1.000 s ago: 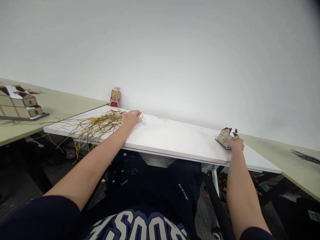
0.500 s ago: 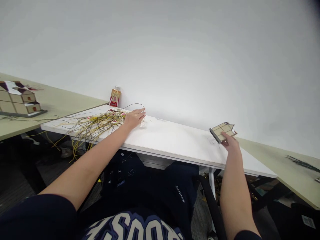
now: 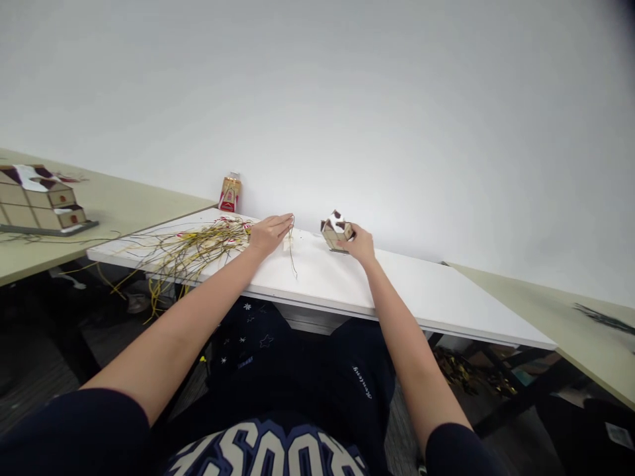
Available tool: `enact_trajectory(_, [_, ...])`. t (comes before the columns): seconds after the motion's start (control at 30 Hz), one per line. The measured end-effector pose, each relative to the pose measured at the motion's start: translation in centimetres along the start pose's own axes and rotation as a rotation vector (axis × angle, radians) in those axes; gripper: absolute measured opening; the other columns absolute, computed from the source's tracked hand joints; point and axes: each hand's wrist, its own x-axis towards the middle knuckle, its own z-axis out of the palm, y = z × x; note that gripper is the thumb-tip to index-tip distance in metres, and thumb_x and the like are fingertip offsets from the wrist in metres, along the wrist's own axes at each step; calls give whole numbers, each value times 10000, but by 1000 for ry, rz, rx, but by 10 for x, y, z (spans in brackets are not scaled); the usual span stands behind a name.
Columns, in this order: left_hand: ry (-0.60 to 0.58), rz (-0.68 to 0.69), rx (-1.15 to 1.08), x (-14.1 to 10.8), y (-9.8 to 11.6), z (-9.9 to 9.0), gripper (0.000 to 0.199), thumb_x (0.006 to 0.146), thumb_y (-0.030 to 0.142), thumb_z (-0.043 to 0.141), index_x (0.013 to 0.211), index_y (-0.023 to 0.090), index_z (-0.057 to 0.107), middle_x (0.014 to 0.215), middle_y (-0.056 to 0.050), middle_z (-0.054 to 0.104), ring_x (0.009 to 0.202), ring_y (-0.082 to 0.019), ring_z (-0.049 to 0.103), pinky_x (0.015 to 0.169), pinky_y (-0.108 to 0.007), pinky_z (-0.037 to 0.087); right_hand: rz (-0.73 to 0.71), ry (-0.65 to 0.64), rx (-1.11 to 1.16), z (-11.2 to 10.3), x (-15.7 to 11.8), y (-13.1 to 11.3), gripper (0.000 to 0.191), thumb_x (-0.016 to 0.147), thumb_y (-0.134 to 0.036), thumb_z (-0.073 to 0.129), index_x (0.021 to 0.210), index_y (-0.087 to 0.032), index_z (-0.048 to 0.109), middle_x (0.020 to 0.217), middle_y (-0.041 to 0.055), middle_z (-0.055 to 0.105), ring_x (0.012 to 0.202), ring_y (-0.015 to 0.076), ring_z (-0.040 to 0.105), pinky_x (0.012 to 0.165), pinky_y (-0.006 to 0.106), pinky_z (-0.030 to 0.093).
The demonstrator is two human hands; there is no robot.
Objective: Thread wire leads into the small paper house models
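A small model house [image 3: 335, 231] with a beige wall and a white-and-dark roof is held upright just over the white table [image 3: 397, 281]. My right hand [image 3: 360, 246] is closed round its right side. To the left, my left hand [image 3: 269, 234] pinches a thin dark wire [image 3: 294, 254] that dangles from the fingertips. A small whitish piece [image 3: 286, 244], too blurred to name, shows beside the wire. Against the left wrist lies a tangled bundle of yellow and dark wires [image 3: 198, 248], some trailing over the table's front edge.
A red and gold can [image 3: 230, 192] stands by the wall at the back left. On the left side table [image 3: 133, 198] sits a larger model house [image 3: 37, 205]. Dark strands [image 3: 602, 319] lie on the right side table [image 3: 526, 301].
My right hand has brought the small house from the far right to the middle and turned it upright. My left hand stays nearly in place; its wire now hangs down.
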Motion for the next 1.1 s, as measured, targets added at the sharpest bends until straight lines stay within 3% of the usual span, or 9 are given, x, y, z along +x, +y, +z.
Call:
enact_trajectory(0.13, [48,-141,-51,10,8,-1,324,963,372,467,1067,188,713,1177,-62,697,1054,-180,665,960,-347,512,-136,-45,-110,34,-10,-15,566,676,-333,743,1206,-180,615,1066,98,683,930,257,607,826,388,476])
enact_trajectory(0.3, [185,-426,-151,34,37,8,325,964,358,452,1092,203,708,1188,-53,691,1131,-182,630,995,-378,500,-324,-38,-292,51,-24,-22,561,752,-270,689,1291,-183,561,1155,142,639,1005,302,569,888,430,427])
enact_trajectory(0.43, [109,-454,-291,39,70,23,253,919,309,528,999,207,745,1122,-48,717,1078,-183,654,980,-364,510,-503,-70,-372,54,-33,-26,493,764,-159,616,1256,-175,593,1106,144,635,1018,297,532,903,426,398])
enact_trajectory(0.53, [2,-447,-341,30,83,30,223,889,273,559,954,205,761,1118,-50,719,1065,-186,661,976,-346,511,-615,-129,-399,54,-37,-27,457,760,-144,600,1215,-175,613,1105,152,623,1088,305,490,958,454,365])
enact_trajectory(0.67, [-110,-485,-348,19,76,32,216,863,263,568,909,199,769,1095,-57,726,1043,-205,664,961,-357,510,-708,-140,-400,48,-38,-25,487,750,-214,644,1233,-175,596,1243,160,577,1244,325,408,1078,514,230])
enact_trajectory(0.87, [-248,-561,-338,17,66,31,208,805,251,587,877,195,774,976,-65,748,907,-223,678,857,-356,527,-742,-200,-333,38,-40,-22,516,785,-400,665,1249,-187,590,1240,155,579,1175,311,465,960,439,347])
enact_trajectory(1.1, [-308,-459,-303,14,66,31,236,845,296,560,889,199,770,943,-72,751,857,-224,679,839,-358,518,-763,-218,-266,32,-38,-16,496,741,-517,700,1111,-190,656,1216,140,593,1149,300,493,968,430,357])
